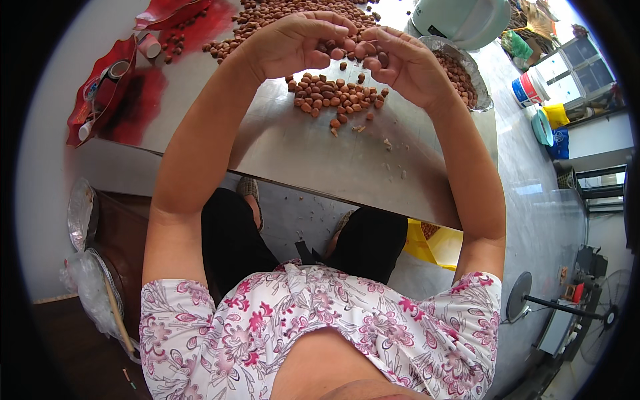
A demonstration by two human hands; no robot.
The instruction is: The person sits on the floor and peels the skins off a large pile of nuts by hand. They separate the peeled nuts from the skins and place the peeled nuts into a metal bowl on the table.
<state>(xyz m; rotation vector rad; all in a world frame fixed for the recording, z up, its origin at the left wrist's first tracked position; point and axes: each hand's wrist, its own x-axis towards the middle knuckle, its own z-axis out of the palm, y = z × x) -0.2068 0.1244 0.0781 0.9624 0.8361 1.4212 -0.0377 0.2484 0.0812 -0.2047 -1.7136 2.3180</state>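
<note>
Both of my hands are raised over a metal tabletop (pixel 300 155), fingertips almost meeting. My left hand (pixel 305 42) has its fingers curled around some reddish-brown nuts. In my right hand (pixel 400 57), more of these nuts show between the thumb and fingers. Just below the hands lies a small loose group of shelled nuts (pixel 335 95), with a few bits of debris nearer to me. Beyond them spreads a large pile of the same nuts (pixel 295 12), partly hidden by my left hand. A foil tray of nuts (pixel 487 95) stands beside my right wrist.
A pale green container (pixel 460 20) stands at the back right. Red wavy-edged holders (pixel 80 110) with a paper cup (pixel 149 46) are at the left. Under the table's right side is a yellow bag (pixel 420 245) with nuts. A fan (pixel 607 317) stands at the right.
</note>
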